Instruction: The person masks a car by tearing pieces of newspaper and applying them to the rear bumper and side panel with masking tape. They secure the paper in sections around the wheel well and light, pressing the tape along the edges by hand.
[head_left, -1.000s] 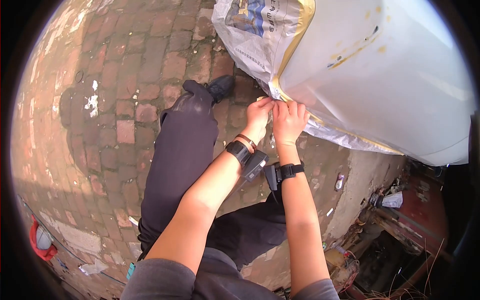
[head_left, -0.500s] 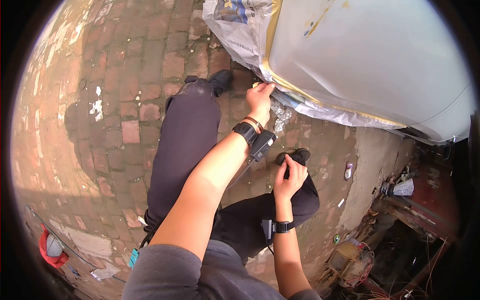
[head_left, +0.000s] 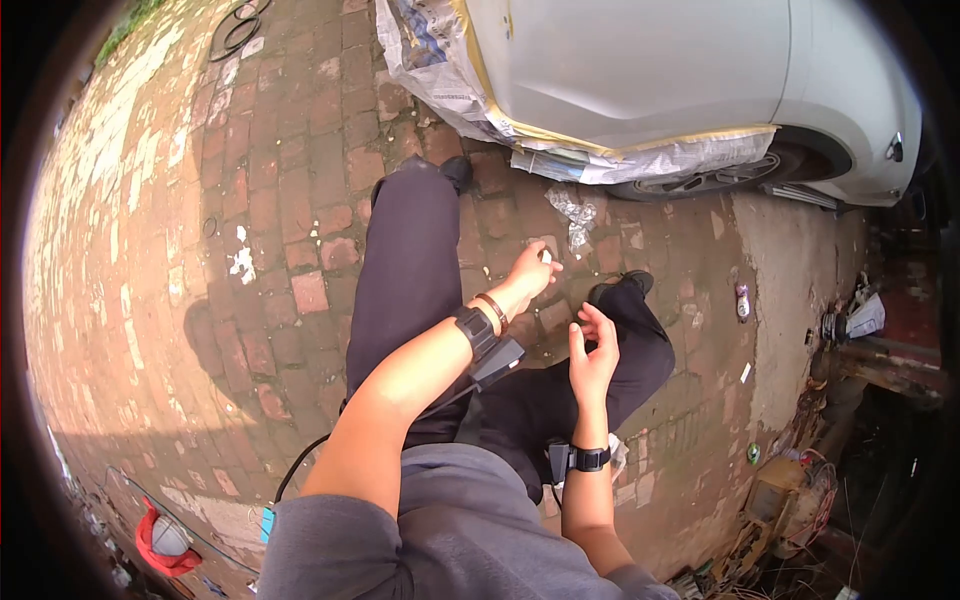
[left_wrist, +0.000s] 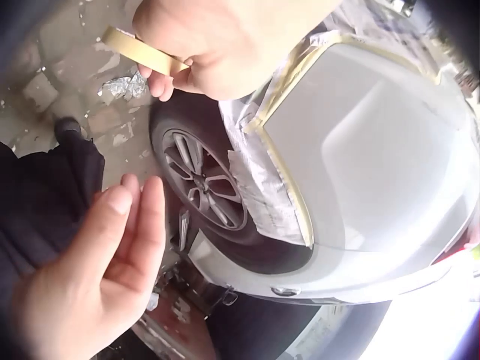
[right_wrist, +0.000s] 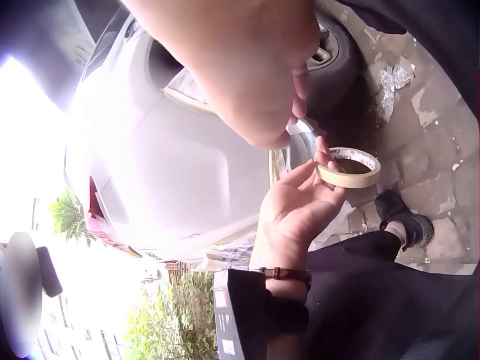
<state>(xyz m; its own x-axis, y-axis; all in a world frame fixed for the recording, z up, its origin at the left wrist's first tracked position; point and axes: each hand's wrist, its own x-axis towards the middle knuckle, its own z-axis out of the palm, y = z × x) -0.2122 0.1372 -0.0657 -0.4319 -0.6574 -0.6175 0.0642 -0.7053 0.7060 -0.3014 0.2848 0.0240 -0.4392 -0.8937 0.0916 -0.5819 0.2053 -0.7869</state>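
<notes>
My left hand, wearing a brown bracelet, holds a roll of pale yellow masking tape by its ring, away from the car. In the left wrist view the same tape roll hangs from the fingers at the top. Beside it, on the right, my right hand is raised above the knee with loosely bent fingers and holds nothing. Ahead is a light grey car whose lower edge carries printed masking sheet fixed along yellow tape.
A car wheel shows partly below the sheet. Crumpled clear plastic lies on the brick paving near the feet. A small bottle and cluttered machinery are at the right; a red item lies at lower left.
Both hands were at the masked lower edge of the car. First the right hand drew back towards the knee, then the left came away with the tape roll. The view now takes in more of the car.
</notes>
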